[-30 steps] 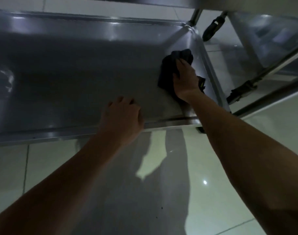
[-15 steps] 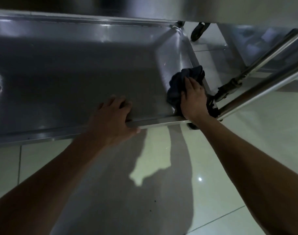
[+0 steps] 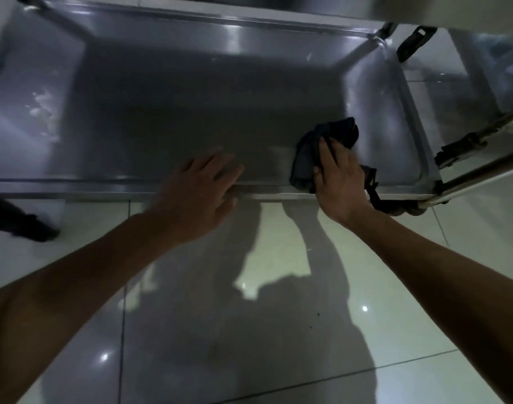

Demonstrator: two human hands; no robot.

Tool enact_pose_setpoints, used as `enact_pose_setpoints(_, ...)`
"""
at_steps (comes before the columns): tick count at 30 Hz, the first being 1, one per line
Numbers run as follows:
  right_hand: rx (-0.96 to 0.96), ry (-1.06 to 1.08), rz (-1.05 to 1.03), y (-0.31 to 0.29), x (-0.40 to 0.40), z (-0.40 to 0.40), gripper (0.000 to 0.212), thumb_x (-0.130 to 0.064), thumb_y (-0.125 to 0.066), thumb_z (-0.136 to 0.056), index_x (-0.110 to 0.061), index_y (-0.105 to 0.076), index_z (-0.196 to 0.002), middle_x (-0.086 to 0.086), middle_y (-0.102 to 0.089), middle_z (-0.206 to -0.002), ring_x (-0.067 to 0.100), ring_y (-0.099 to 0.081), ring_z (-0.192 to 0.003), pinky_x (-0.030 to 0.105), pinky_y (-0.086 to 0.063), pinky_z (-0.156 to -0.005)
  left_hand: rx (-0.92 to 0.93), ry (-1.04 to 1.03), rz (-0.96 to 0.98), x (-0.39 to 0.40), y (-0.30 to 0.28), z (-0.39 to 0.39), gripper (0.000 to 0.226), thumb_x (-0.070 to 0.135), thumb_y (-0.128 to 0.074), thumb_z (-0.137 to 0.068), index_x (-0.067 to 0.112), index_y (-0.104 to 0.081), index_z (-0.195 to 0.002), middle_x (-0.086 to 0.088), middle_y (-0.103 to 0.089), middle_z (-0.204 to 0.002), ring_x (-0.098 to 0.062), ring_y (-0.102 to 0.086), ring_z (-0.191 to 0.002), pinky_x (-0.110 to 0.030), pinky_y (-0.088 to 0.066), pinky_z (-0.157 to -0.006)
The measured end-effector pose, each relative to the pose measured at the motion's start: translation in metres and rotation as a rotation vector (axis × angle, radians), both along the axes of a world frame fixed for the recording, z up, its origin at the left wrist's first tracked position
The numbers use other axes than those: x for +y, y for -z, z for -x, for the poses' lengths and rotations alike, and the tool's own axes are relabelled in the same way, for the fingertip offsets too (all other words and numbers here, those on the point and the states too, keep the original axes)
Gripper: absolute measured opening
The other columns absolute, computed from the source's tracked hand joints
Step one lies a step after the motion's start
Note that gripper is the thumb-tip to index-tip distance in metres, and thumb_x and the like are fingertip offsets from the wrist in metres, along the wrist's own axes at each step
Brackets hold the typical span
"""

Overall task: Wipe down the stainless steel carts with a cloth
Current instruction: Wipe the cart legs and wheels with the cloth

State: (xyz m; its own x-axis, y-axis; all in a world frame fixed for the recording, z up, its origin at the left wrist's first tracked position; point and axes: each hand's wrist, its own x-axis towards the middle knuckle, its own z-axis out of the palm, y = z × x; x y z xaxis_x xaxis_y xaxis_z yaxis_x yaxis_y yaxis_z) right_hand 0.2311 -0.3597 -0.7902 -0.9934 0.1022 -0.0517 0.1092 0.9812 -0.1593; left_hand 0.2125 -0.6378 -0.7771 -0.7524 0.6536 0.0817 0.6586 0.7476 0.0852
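The lower shelf of a stainless steel cart (image 3: 167,118) fills the upper half of the head view, its raised front rim running across the middle. My right hand (image 3: 339,182) presses a dark cloth (image 3: 337,138) flat onto the shelf near the front right corner, with straight fingers spread over it. Part of the cloth hangs over the rim beside my wrist. My left hand (image 3: 202,185) lies over the front rim with fingers straight and spread, reaching onto the shelf surface.
A black caster (image 3: 412,42) stands at the cart's far right corner, another caster (image 3: 19,223) at the near left. Steel bars of a second cart (image 3: 482,158) cross at the right. Glossy tiled floor (image 3: 278,301) lies below my arms.
My right hand has drawn the cloth from the far right of the shelf toward the front rim, then slightly left. My left hand's fingers have straightened out over the rim. The view has shifted right.
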Motion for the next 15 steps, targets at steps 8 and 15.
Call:
enact_pose_setpoints(8, 0.043, -0.124, 0.051, 0.014, -0.144, 0.024, 0.057, -0.026, -0.037, -0.104, -0.012, -0.022, -0.157, 0.013, -0.023, -0.162, 0.035, -0.022, -0.147, 0.051, -0.025, -0.116, 0.044, -0.326, 0.014, -0.154, 0.017, -0.031, 0.054, 0.033, -0.055, -0.090, 0.014, -0.049, -0.141, -0.011, -0.048, -0.145, -0.034, -0.040, -0.138, -0.049, -0.039, -0.104)
enact_pose_setpoints(15, 0.066, -0.198, 0.066, 0.018, -0.232, 0.043, 0.058, -0.027, -0.038, -0.103, -0.015, -0.021, -0.158, 0.011, -0.021, -0.162, 0.033, -0.020, -0.148, 0.049, -0.020, -0.116, 0.077, -0.613, -0.046, -0.228, 0.030, -0.033, 0.051, 0.020, -0.062, -0.085, 0.015, -0.057, -0.135, -0.012, -0.052, -0.135, -0.035, -0.046, -0.129, -0.051, -0.045, -0.092)
